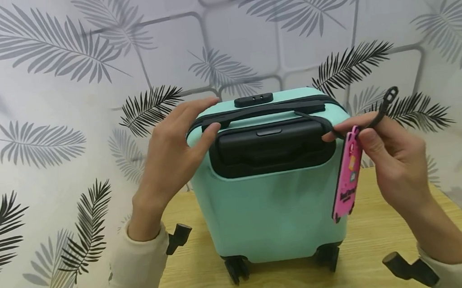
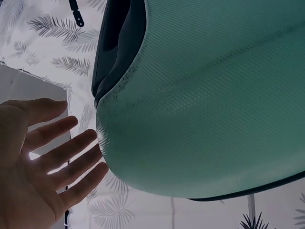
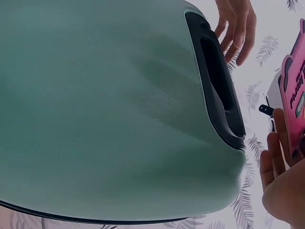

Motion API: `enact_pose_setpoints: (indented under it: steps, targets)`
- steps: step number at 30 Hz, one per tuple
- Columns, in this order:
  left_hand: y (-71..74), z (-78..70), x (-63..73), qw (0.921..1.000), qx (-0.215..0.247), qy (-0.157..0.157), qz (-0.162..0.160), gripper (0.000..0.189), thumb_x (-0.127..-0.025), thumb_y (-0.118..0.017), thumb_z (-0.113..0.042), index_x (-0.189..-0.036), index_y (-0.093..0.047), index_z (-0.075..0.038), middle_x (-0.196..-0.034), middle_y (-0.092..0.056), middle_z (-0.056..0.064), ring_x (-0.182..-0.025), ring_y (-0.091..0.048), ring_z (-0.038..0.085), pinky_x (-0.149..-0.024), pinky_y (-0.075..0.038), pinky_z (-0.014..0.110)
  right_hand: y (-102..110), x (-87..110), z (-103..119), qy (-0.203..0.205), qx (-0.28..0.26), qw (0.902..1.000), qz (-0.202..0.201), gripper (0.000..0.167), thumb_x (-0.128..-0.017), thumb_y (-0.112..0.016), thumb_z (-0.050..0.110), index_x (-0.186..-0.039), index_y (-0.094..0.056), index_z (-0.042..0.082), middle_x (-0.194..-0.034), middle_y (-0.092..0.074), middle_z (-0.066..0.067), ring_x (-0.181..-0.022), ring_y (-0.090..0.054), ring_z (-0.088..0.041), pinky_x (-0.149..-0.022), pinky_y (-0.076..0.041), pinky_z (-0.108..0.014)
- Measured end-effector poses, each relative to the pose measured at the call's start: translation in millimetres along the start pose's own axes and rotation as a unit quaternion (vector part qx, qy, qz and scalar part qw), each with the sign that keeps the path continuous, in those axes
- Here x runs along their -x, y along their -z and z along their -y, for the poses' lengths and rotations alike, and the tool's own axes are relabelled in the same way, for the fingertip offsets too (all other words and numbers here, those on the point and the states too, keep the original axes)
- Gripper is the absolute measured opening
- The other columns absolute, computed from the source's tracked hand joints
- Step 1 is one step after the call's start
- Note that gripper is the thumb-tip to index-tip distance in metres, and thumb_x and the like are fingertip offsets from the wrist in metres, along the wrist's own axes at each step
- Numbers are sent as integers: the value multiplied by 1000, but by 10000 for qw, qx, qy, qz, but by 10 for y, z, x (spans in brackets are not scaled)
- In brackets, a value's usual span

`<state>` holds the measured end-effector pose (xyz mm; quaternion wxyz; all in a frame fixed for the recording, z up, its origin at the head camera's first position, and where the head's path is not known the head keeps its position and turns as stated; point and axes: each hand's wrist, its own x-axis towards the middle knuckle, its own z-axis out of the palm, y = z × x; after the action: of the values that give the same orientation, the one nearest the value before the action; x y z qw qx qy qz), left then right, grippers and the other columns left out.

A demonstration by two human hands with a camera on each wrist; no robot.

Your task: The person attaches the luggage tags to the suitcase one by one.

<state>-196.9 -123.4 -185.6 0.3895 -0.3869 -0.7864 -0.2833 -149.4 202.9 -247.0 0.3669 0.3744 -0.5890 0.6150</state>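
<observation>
A mint-green suitcase (image 1: pixel 277 212) stands upright on its wheels, its black carry handle (image 1: pixel 269 110) on top. In my right hand (image 1: pixel 399 158), thumb and fingers pinch the black strap (image 1: pixel 384 107) of a pink luggage tag (image 1: pixel 347 180). The tag hangs beside the suitcase's right edge, and part of the strap runs to the carry handle's right end. My left hand (image 1: pixel 174 153) is at the upper left corner, fingers spread and thumb near the handle's left end. In the left wrist view, this hand (image 2: pixel 43 167) holds nothing; whether its fingertips touch the shell is unclear.
A black recessed pull handle (image 1: pixel 272 147) sits below the carry handle, and a black combination lock (image 1: pixel 253 99) is on top. Under the wheels lies a wood-grain tabletop (image 1: pixel 192 278). Behind it stands a leaf-patterned backdrop (image 1: pixel 238 35).
</observation>
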Motion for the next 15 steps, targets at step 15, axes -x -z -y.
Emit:
enact_pose_setpoints:
  steps: [15]
  targets:
    - [-92, -108, -265, 9967, -348, 368, 640, 40, -101, -70, -22, -139, -66, -12, -135, -67, 7, -129, -60, 22, -107, -49, 42, -122, -168, 32, -381, 1322, 9903, 173, 20, -106, -54, 0, -112, -67, -13, -105, -76, -8, -97, -75, -15, -62, -52, -15]
